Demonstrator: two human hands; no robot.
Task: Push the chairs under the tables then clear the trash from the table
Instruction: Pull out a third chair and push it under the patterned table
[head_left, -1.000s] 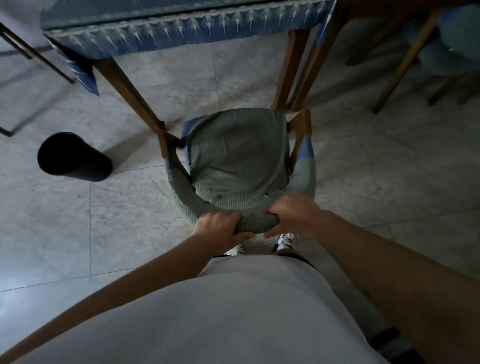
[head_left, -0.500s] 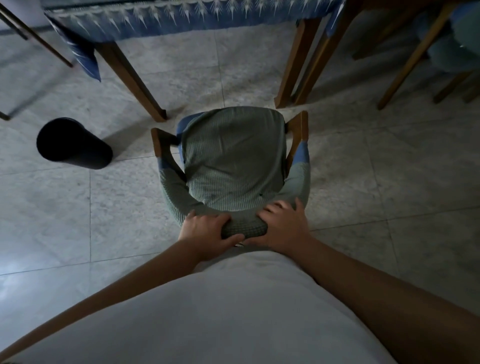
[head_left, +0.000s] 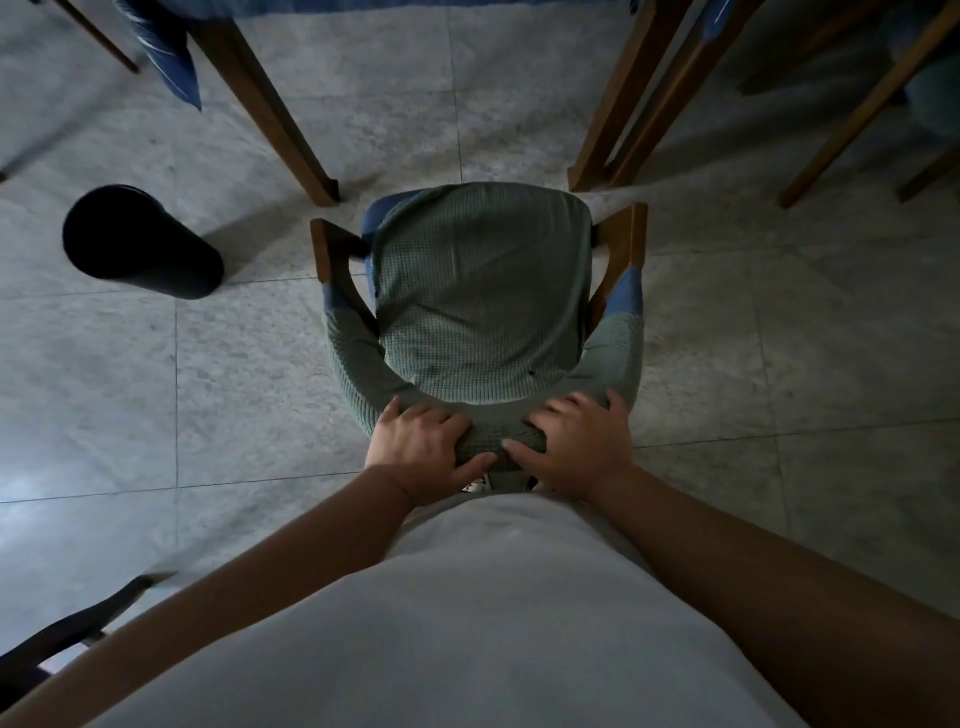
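A wooden armchair (head_left: 480, 301) with a green knitted cover on seat and curved backrest stands on the tiled floor right in front of me. My left hand (head_left: 423, 447) grips the top of the backrest left of centre, thumb behind. My right hand (head_left: 576, 441) grips it right of centre, fingers over the rail. The chair's front points at the table with the blue cloth (head_left: 166, 57), whose wooden legs (head_left: 270, 104) flank the gap ahead. The tabletop and any trash on it are out of view.
A black cylindrical bin (head_left: 140, 241) stands on the floor left of the chair. More wooden legs (head_left: 639, 98) and another chair (head_left: 862, 104) crowd the upper right. A dark object (head_left: 67, 639) pokes in at the lower left.
The view has tilted down and the table's edge has slid out of the top of the frame. Both hands have kept their grip on the backrest, the right fingers spreading further over it.
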